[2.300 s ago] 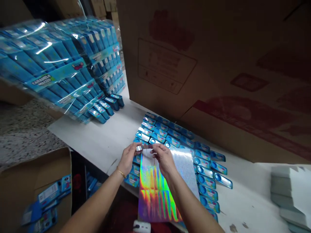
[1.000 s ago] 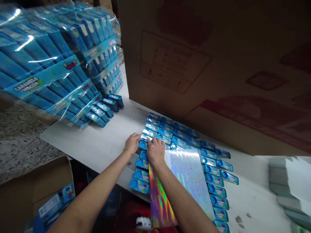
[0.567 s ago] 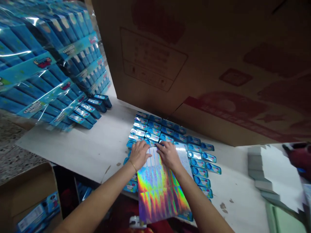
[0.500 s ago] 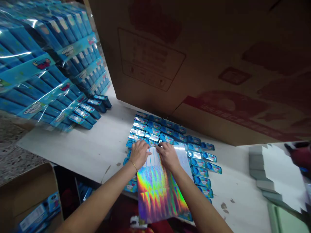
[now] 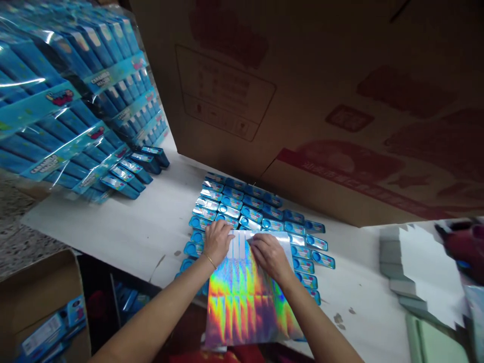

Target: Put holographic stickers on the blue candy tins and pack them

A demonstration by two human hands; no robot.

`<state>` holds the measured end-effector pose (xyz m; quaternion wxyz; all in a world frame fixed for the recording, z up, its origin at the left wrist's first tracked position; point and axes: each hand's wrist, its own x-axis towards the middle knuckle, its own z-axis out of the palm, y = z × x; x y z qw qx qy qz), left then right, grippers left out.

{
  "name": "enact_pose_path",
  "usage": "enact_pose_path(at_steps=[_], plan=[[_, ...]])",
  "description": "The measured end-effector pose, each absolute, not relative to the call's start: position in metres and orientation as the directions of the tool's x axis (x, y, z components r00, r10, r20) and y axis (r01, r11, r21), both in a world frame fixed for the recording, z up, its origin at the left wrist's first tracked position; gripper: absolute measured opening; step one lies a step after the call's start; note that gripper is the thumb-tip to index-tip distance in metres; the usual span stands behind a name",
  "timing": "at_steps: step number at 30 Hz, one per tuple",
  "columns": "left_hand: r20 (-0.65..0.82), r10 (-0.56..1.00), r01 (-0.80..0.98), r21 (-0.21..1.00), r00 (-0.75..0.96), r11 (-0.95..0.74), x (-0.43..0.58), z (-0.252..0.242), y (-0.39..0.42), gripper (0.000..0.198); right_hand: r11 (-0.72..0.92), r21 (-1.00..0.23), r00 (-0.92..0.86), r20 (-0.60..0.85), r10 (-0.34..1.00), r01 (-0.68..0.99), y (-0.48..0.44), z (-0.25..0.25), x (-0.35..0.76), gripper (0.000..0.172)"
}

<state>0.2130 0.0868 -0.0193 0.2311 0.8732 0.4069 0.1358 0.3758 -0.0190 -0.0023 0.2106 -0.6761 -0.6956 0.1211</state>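
A shiny holographic sticker sheet (image 5: 242,302) lies over rows of small blue boxes (image 5: 251,214), with bare pale backing strips showing at its upper left. My left hand (image 5: 218,244), with a thin bracelet at the wrist, grips the sheet's upper left edge, thumb on top. Close by, my right hand (image 5: 270,252) is closed in a pinch at the border between the pale strips and the shiny part. Whether a loose sticker is between those fingertips is too small to tell. The sheet hides some boxes beneath it.
A big cardboard carton (image 5: 227,111) stands behind the boxes on the white table (image 5: 124,227). Plastic-wrapped stacks of blue packs (image 5: 56,131) rise at left, loose packs beside them. An open carton (image 5: 34,297) sits lower left; white card pieces (image 5: 427,272) and a green container (image 5: 438,338) are at right.
My right hand has moved slightly down and right from the sheet's top edge, fingers still pinched. The left hand keeps its hold. The whole view has shifted a little.
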Motion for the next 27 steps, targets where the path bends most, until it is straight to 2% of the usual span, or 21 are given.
enact_pose_path(at_steps=[3,8,9,11,13,14,16,19,23,27], plan=[[0.056,0.785,0.657,0.512,0.617,-0.553,0.221,-0.02,0.08,0.02,-0.008,-0.565,0.079,0.1,0.992,0.825,-0.029,0.025,0.38,0.015],[0.059,0.829,0.68,0.541,0.555,-0.494,0.234,-0.019,0.071,0.019,-0.162,-0.719,0.187,-0.045,0.981,0.676,-0.038,0.072,0.385,0.013],[0.068,0.843,0.664,0.585,0.533,-0.467,0.235,-0.018,0.069,0.018,-0.189,-0.752,0.207,-0.071,0.976,0.632,-0.037,0.077,0.384,0.014],[0.066,0.888,0.571,0.744,0.455,-0.348,0.232,-0.012,0.065,0.021,-0.228,-0.844,0.237,-0.125,0.964,0.485,-0.031,0.081,0.379,0.014],[-0.025,0.94,0.362,0.926,0.339,-0.106,0.222,-0.003,0.06,0.033,-0.253,-0.926,0.264,-0.179,0.948,0.281,-0.023,0.076,0.369,0.015],[-0.108,0.948,0.226,0.973,0.301,0.039,0.214,0.002,0.057,0.04,-0.264,-0.949,0.285,-0.208,0.936,0.175,-0.019,0.071,0.363,0.016],[-0.28,0.914,0.002,0.956,0.292,0.292,0.195,0.015,0.051,0.05,-0.287,-0.958,0.332,-0.275,0.902,-0.015,-0.012,0.059,0.346,0.018],[-0.412,0.84,-0.092,0.878,0.353,0.47,0.166,0.031,0.049,0.051,-0.322,-0.923,0.377,-0.381,0.844,-0.213,-0.001,0.042,0.317,0.021],[-0.44,0.809,-0.054,0.866,0.389,0.497,0.137,0.033,0.064,0.047,-0.31,-0.905,0.405,-0.411,0.817,-0.293,0.014,0.025,0.282,0.022],[-0.449,0.838,0.01,0.883,0.311,0.469,0.116,0.016,0.087,0.038,-0.262,-0.928,0.455,-0.359,0.814,-0.265,0.032,0.009,0.255,0.02]])
